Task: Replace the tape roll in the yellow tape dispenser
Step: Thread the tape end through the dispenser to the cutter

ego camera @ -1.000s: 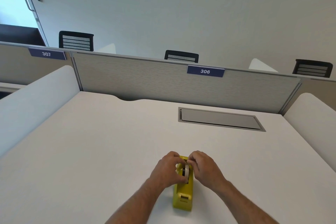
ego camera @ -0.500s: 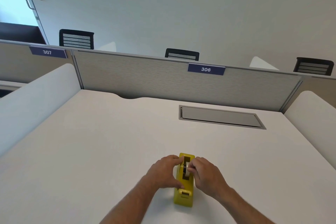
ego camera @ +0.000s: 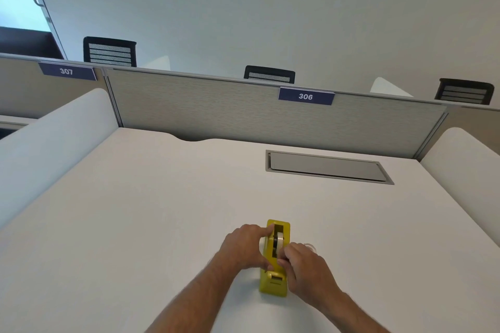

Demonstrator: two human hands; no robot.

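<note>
- Left hand (ego camera: 244, 247) clamped on yellow tape dispenser (ego camera: 273, 282); right hand (ego camera: 305, 269) pinching tape by the tape roll (ego camera: 278, 240).
- Roll held above the cradle a second ago; now seated, probably leaving only threading.
- Dispenser near desk's (ego camera: 135, 211) front edge; open room on every side.

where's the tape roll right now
In the head view, the tape roll sits in the yellow tape dispenser near the desk's front edge, between both hands.
</note>
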